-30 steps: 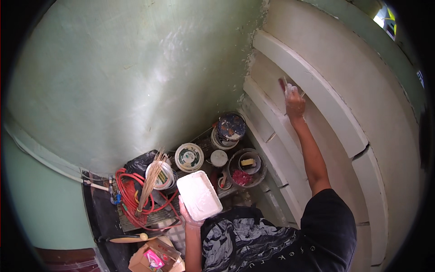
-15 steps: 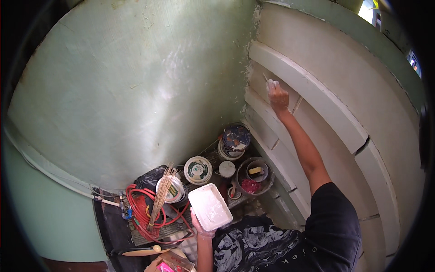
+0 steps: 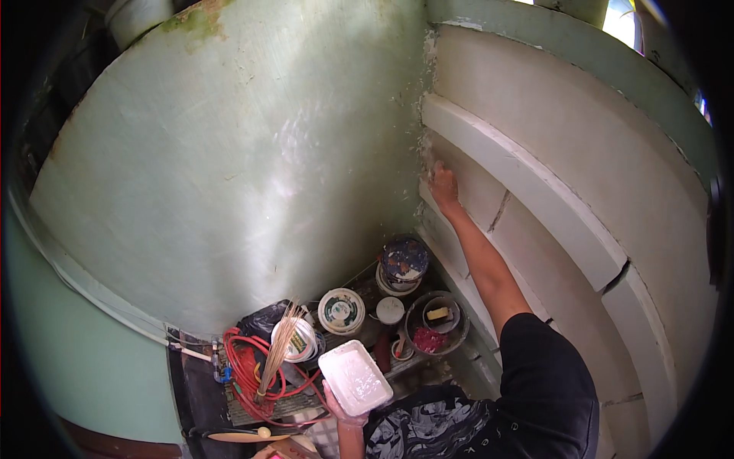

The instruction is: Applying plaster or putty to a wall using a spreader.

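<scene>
My left hand is closed on the edge of a white rectangular tub, holding it up from below in front of my body. White paste coats the inside of the tub. My right arm stretches out to the wall on the right, and my right hand is closed close to the corner, against a recessed pale panel between two raised bands. What its fingers hold is too small and partly hidden to make out. Rough white filler marks run down the corner seam.
Below the green wall stand a lidded white bucket, a dark-lidded bucket and a grey basin with a yellow sponge. A red hose lies coiled beside a bundle of thin sticks.
My right hand has moved left and closer to the corner; the thin pale tip at its fingers no longer shows. The view has shifted slightly. My left hand still holds the tub.
</scene>
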`<state>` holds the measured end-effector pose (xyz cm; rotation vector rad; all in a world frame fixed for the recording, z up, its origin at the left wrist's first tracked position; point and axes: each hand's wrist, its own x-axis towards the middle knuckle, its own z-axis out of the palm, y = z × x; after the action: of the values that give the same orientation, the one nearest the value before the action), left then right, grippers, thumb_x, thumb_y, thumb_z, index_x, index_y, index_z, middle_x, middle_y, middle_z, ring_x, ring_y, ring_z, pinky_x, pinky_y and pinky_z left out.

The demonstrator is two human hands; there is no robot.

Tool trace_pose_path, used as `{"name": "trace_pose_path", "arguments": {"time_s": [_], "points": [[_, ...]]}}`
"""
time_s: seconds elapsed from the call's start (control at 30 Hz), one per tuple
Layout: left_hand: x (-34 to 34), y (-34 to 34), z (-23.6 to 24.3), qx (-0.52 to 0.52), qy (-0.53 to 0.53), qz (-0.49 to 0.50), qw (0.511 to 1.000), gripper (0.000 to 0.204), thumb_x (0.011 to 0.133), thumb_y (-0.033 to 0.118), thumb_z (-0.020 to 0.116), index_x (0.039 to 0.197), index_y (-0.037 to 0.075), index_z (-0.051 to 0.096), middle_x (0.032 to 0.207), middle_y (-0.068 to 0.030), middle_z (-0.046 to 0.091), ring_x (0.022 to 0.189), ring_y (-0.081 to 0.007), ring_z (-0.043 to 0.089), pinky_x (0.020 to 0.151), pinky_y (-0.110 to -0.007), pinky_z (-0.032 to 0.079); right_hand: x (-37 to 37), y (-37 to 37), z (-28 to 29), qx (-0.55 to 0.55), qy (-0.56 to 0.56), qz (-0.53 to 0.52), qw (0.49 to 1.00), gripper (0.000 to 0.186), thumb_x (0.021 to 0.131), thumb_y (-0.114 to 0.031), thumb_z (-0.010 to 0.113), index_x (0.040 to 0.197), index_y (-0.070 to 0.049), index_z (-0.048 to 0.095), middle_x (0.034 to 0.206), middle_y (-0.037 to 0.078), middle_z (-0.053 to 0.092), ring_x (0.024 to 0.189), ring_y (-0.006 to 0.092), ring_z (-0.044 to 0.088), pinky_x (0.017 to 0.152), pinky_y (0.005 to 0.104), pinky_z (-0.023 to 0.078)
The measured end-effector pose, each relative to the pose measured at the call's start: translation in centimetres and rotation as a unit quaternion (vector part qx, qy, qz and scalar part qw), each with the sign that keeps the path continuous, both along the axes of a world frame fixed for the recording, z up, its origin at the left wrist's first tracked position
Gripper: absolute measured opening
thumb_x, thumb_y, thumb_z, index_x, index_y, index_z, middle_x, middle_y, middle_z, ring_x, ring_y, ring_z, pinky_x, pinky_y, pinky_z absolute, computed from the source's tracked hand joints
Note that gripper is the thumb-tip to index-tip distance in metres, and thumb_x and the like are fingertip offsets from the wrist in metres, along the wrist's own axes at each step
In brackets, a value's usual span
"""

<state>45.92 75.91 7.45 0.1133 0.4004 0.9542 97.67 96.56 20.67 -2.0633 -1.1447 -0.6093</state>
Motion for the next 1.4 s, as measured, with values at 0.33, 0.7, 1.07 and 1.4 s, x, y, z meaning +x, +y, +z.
{"name": "trace_pose_path", "arguments": {"time_s": [0.33, 0.7, 1.07, 1.4], "points": [[1.2, 0.2, 0.0, 0.010, -0.013, 0.015, 1.000, 0.081, 0.086, 0.069, 0.034, 0.146, 0.016, 0.025, 0.140, -0.0199, 0.040, 0.114, -0.0442, 0.052, 0.090, -0.063, 0.044, 0.0, -6.3, -0.2, 0.029, -0.187, -0.067, 0.980, 0.016, 0.074, -0.004, 0.058, 0.090, -0.005, 0.061, 0.092, 0.011, 0.062, 0.064, 0.0298, 0.064, 0.055, 0.0416, 0.051], [0.5, 1.7, -1.8, 0.001, -0.026, 0.006, 1.000, 0.085, 0.084, 0.072, 0.035, 0.147, 0.017, 0.020, 0.139, -0.0236, 0.039, 0.111, -0.0468, 0.052, 0.087, -0.067, 0.043, -6.1, -18.1, 1.8, 0.143, -0.185, 0.044, 0.971, 0.036, 0.072, -0.004, 0.068, 0.107, -0.002, 0.061, 0.080, 0.015, 0.063, 0.063, 0.0302, 0.062, 0.057, 0.0404, 0.049], [0.9, 3.6, -3.9, 0.006, -0.048, -0.103, 0.994, 0.089, 0.081, 0.073, 0.039, 0.147, 0.017, 0.020, 0.142, -0.0246, 0.033, 0.112, -0.0510, 0.049, 0.084, -0.071, 0.040, -2.9, -13.3, 2.3, -0.054, -0.218, -0.013, 0.974, 0.033, 0.087, -0.015, 0.054, 0.119, -0.007, 0.056, 0.082, 0.011, 0.061, 0.066, 0.0264, 0.064, 0.055, 0.0380, 0.051], [0.9, 1.1, 1.9, 0.053, -0.033, -0.092, 0.994, 0.078, 0.089, 0.063, 0.036, 0.145, 0.010, 0.027, 0.142, -0.0160, 0.039, 0.124, -0.0393, 0.045, 0.102, -0.052, 0.038, -2.0, -9.7, 5.6, -0.021, -0.369, -0.038, 0.928, 0.028, 0.082, -0.009, 0.053, 0.109, -0.006, 0.057, 0.083, 0.007, 0.060, 0.067, 0.0199, 0.065, 0.055, 0.0327, 0.052]]}}
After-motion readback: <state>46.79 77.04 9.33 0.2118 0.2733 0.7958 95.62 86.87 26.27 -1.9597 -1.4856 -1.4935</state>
